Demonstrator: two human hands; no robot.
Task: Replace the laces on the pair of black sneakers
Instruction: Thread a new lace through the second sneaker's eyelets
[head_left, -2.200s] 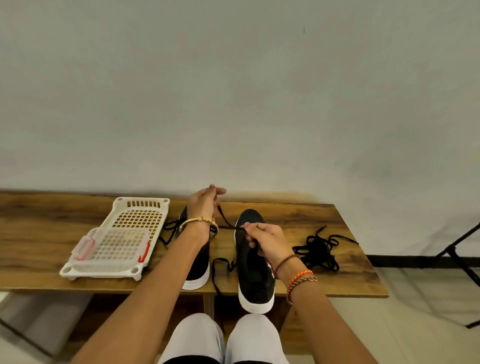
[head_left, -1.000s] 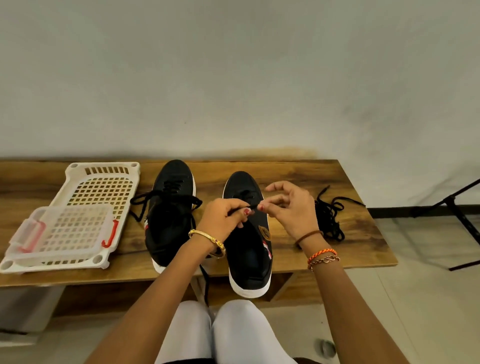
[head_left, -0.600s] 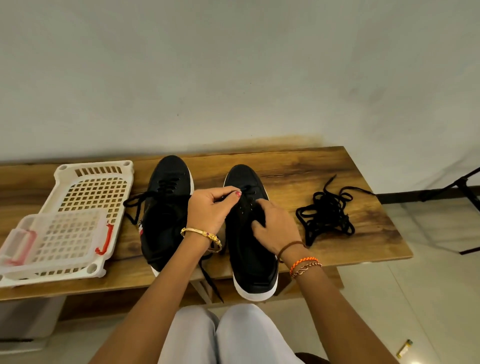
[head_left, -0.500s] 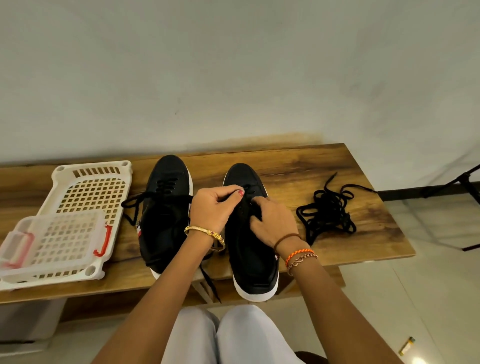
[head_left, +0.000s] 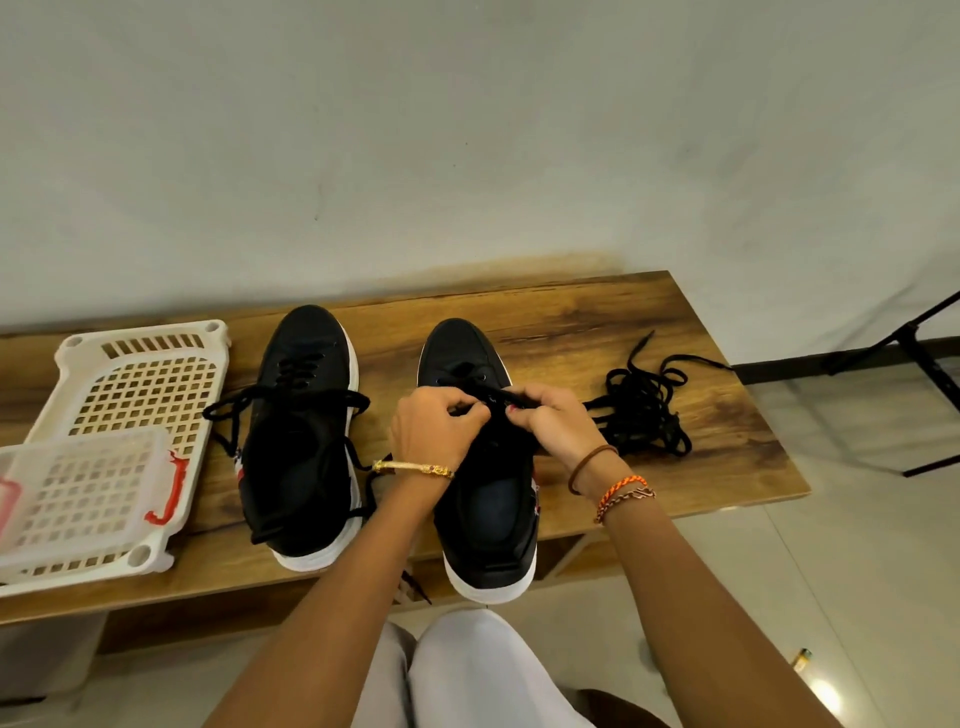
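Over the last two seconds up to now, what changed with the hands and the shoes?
The left hand left the left sneaker and joined the right hand over the right sneaker; both now pinch its lace near the lower eyelets. Both sneakers, the loose lace pile and the white basket lie on the table as before.

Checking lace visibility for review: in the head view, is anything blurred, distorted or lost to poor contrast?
Head view: sharp overall; wide-angle bends the table edges; black lace between left hand and right hand merges with the black right sneaker; floor glare bottom right.
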